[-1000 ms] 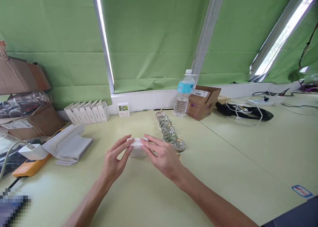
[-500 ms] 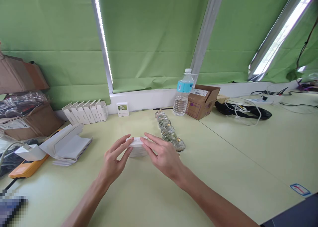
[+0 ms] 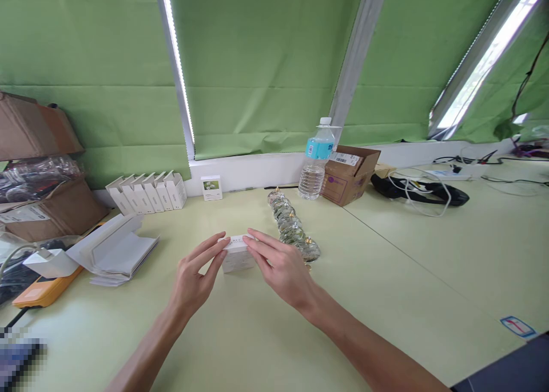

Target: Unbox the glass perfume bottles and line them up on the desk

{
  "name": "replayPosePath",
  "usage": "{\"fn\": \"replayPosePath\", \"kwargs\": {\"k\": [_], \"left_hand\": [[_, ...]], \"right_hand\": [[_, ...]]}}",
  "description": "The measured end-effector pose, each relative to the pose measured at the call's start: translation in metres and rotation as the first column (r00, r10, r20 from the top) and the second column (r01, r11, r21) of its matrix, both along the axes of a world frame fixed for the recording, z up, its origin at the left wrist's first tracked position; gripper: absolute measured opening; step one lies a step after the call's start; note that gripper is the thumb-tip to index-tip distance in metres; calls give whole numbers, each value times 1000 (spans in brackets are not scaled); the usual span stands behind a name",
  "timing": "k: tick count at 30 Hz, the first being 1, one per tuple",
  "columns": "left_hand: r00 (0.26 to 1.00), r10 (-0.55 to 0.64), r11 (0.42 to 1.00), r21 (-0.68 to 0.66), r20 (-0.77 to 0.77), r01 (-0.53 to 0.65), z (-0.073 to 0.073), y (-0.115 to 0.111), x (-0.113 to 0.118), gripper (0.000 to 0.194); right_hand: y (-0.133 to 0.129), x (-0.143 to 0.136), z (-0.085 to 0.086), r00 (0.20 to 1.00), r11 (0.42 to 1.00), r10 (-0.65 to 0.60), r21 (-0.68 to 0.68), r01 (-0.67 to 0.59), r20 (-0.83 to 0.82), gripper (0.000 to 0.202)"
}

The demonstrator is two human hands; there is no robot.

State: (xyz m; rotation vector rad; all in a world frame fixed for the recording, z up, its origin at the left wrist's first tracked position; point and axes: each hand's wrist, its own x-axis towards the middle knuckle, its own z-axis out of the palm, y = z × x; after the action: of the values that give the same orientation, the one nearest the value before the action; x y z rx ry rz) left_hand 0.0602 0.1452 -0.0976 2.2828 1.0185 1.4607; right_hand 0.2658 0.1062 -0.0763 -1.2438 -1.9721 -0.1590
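A small white box [image 3: 238,258] with faint print on its top stands on the table in front of me. My left hand [image 3: 198,272] grips its left side, thumb at the front edge and fingertips on the top left corner. On the opposite side my right hand [image 3: 281,267] pinches the upper right edge with its thumb and fingertips. Just behind my right hand lies a row of shiny clear packets [image 3: 290,223] with small gold-coloured parts. The back of the box is hidden from me.
Several white boxes [image 3: 146,194] lean in a row at the back left, beside a small picture box [image 3: 211,188]. Flat white cartons [image 3: 115,252] lie left. A water bottle [image 3: 315,163], cardboard box [image 3: 349,177] and black pouch [image 3: 420,191] stand behind. The yellowish table [image 3: 386,300] spreads rightward.
Both hands stay on the white box. Their fingertips have shifted only slightly at its top, and a little more of its front face shows.
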Motion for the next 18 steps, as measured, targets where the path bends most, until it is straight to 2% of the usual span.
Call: {"fn": "replayPosePath", "kwargs": {"k": [4, 10, 18], "left_hand": [[1000, 25, 1000, 17, 9, -26, -1, -1, -1, 28], [995, 23, 987, 160, -93, -7, -4, 3, -3, 33], [999, 40, 997, 73, -31, -38, -7, 3, 4, 30]], "right_hand": [[1, 0, -1, 1000, 1000, 11, 5, -11, -19, 32], [1, -2, -2, 1000, 1000, 4, -8, -4, 1, 32], [-2, -7, 0, 983, 988, -137, -51, 144, 120, 36]]}}
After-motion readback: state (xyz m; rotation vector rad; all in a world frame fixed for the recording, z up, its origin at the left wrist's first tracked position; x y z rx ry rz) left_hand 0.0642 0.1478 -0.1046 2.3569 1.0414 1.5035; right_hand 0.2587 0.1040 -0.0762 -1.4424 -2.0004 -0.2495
